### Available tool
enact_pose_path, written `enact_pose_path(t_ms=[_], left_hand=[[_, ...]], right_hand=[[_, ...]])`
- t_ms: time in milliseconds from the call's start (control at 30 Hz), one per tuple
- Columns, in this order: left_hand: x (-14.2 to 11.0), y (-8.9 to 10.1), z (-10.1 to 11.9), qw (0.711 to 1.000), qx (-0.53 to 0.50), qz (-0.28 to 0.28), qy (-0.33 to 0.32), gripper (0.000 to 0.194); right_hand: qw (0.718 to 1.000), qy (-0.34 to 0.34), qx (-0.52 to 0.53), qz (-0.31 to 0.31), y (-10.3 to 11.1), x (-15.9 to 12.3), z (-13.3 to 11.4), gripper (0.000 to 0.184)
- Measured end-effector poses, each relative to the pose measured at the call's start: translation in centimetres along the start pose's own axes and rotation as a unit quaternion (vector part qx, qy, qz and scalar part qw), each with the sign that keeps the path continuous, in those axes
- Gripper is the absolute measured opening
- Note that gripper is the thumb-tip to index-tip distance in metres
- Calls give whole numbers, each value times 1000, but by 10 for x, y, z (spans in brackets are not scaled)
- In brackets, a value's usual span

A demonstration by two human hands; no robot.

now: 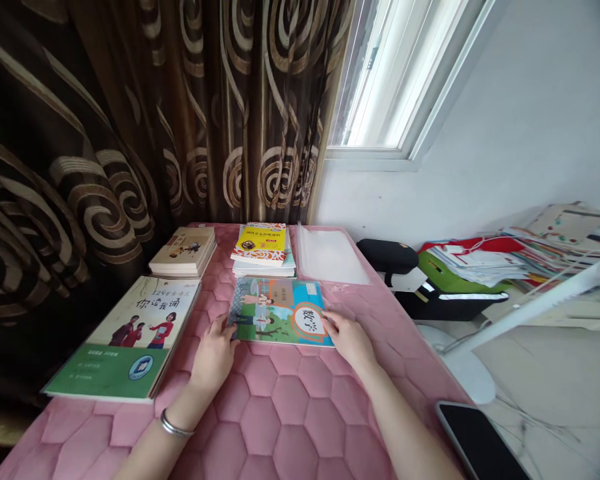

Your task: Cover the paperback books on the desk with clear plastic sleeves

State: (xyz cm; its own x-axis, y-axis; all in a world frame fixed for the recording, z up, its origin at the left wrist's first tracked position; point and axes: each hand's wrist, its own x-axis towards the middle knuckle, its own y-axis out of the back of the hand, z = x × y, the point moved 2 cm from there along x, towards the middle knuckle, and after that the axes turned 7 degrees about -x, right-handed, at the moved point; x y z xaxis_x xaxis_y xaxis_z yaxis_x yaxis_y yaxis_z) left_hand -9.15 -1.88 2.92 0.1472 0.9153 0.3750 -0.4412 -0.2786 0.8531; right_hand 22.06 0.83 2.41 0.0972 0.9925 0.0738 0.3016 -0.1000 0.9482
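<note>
A colourful math textbook (pixel 280 317) lies flat on the pink quilted cover, its title turned sideways. My left hand (pixel 214 353), with a silver bangle on the wrist, grips the book's left edge with bent fingers. At the right edge, my right hand (pixel 353 340) holds the book, fingertips resting on its cover. Just behind it is a stack of books topped by a yellow and orange book (pixel 261 244). To the left lies a pile with a green and white book (pixel 130 340) on top. Beyond that pile sits a stack of tan books (pixel 184 250).
Clear plastic sleeves (pixel 333 255) lie at the back right of the pink cover (pixel 295 427). A phone or tablet (pixel 480 440) is at the right edge. A white lamp (pixel 525 313) stands beside it. Patterned curtains (pixel 205 120) hang behind; papers (pixel 480 260) are piled farther right.
</note>
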Motion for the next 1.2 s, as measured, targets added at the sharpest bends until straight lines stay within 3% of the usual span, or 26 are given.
enact_pose_path(t_ms=[100,233,367,467,600,733,967,1200], left_hand=[[-4,-5,29,995,58,-45,-63,39],[-2,-22,60,986,41,-104,-124,49],[4,-33,76,984,37,-122,-126,43],[8,-35,80,984,36,-128,-119,32],[11,-37,78,983,10,-134,-128,22],[12,-38,73,983,-18,-125,-135,22],[14,-28,65,978,-19,-101,-183,16],[8,-4,18,989,-22,-62,-132,19]], right_hand=[[998,22,51,-3,2,2,3,36],[995,21,97,-11,3,2,9,32],[996,41,73,34,4,-2,7,24],[988,127,40,81,3,-11,-13,20],[968,243,38,53,-1,-27,-51,16],[964,258,10,56,-9,-35,-70,16],[963,259,-7,81,-15,-34,-69,12],[960,279,-10,22,-2,-25,-44,14]])
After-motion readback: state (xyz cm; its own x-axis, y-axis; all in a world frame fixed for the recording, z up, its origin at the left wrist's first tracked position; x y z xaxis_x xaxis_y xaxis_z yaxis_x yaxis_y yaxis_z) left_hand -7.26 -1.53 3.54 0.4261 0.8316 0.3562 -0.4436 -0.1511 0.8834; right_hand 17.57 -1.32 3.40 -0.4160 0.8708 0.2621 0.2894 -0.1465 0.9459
